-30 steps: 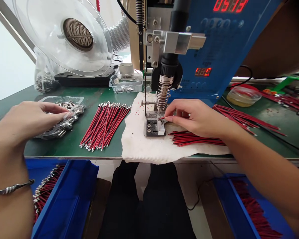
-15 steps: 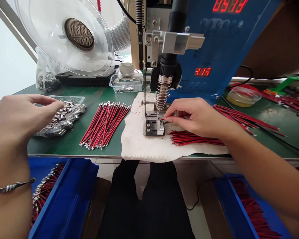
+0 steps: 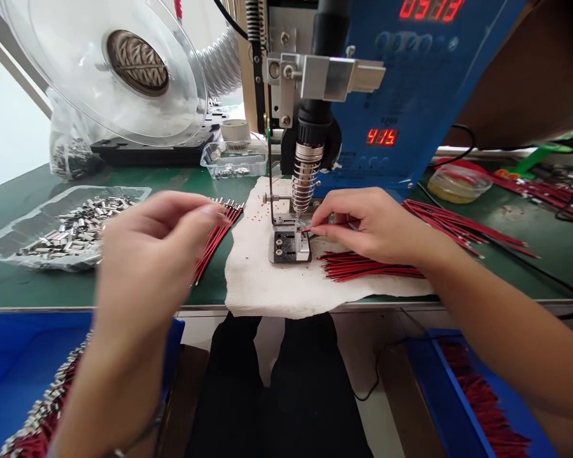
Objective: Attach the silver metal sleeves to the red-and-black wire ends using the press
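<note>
My right hand [image 3: 363, 222] pinches a red wire [image 3: 306, 230] by its end, at the small metal fixture [image 3: 290, 247] under the soldering head [image 3: 307, 181]. Just below that hand, a bundle of red and black wires [image 3: 363, 267] lies on the cream cloth [image 3: 262, 286]. My left hand [image 3: 157, 248] is in the air, thumb and fingertips pinched together and blurred; what they hold, if anything, I cannot make out. It partly covers a bundle of wires with metal ends [image 3: 217, 242]. Left of it sits a clear tray [image 3: 143, 191] of small metal connectors [image 3: 71, 232].
A blue machine [image 3: 410, 83] with red digits stands behind the fixture. At back left is a clear round shield [image 3: 76, 76] with a duct. Blue bins of wires [image 3: 439, 381] sit below the table edge. More red wires [image 3: 463, 229] lie at right beside a black cable.
My left hand has moved right, from over the connector tray to in front of the finished-end wire bundle. My right hand stays at the fixture with the red wire. The view has shifted slightly.
</note>
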Available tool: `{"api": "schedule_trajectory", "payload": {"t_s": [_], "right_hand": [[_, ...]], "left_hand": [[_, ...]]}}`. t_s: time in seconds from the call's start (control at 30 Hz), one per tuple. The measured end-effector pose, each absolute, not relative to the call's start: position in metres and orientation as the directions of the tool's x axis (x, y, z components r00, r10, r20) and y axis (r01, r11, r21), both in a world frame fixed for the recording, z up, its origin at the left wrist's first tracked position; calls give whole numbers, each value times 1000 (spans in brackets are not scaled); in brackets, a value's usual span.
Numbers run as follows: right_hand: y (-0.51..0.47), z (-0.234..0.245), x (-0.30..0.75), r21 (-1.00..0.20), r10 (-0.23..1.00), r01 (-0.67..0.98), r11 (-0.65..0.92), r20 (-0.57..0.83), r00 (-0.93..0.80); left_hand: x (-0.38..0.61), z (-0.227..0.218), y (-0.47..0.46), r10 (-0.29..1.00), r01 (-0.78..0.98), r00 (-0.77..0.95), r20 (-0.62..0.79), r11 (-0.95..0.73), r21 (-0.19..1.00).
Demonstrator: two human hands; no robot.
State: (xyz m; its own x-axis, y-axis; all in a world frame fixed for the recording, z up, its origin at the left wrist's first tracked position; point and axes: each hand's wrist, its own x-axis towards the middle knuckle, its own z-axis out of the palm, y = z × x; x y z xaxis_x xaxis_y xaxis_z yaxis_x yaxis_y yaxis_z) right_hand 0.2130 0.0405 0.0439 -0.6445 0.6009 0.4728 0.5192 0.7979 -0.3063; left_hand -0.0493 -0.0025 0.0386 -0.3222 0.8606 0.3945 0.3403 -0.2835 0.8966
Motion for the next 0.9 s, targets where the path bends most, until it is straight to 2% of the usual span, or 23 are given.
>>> {"api": "schedule_trajectory", "payload": {"t_s": [0.1,0.2,0.33,0.53,0.73,0.9], "right_hand": [[40,44,213,-307,612,532,789,472,-635],[38,44,214,-313,625,545,778,475,-620],[37,44,212,-322,618,532,783,489,-616],[40,42,209,-296,585,511,807,518,-624],[37,42,207,-300,613,543,784,507,-606],[36,41,205,-310,616,540,782,516,-596]], "left_hand": [[-9,28,-2,896,173,-287,339,-300,938],[3,18,4,920,113,-245,307,-287,951],[-2,14,4,939,118,-215,269,-249,961],[-5,12,2,965,207,-65,256,-237,949],[-5,11,5,964,122,-29,263,-258,958],[-6,11,4,961,162,25,277,-277,947]]}}
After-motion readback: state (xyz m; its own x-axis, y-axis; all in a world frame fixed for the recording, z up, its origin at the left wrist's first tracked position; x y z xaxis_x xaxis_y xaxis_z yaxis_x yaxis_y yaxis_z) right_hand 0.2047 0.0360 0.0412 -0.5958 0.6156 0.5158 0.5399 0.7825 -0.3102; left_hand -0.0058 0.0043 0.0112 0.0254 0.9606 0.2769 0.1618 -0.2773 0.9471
